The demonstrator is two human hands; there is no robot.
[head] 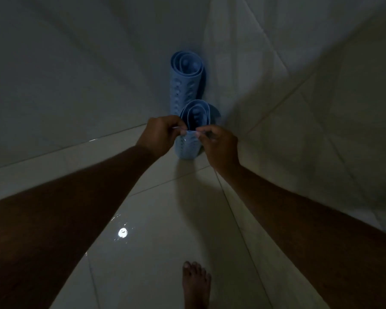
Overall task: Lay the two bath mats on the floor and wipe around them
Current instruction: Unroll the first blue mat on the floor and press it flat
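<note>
1. The room was pretty dim, but both bath mats were easy to spot: two pale blue rolls standing on end in the middle of the frame, right where the two tiled walls met in a corner.
2. The far roll sat upper centre, tucked up against the corner. Its open top showed the coiled layers, and there were round bumps and little holes down its side.
3. The near roll was just below it in the frame and covered the far one's lower end. It was upright too, with the same spiral showing at the top.
4. The left hand came in from the left with its fingers curled, its grip pinching the front edge of the near roll's top rim.
5. The right hand did the same from the right, its grip pinching that same edge. The two sets of fingertips were nearly touching each other.
6. Honestly I couldn't tell whether the near roll's bottom end was resting on the floor or held just off it. A soft shadow spread on the tiles right under it.
7. The floor was glossy pale tile, with a bright light spot reflected lower left of centre.
8. A bare foot stood at the bottom centre, toes pointing up the frame toward the rolls, well apart from them.
</note>
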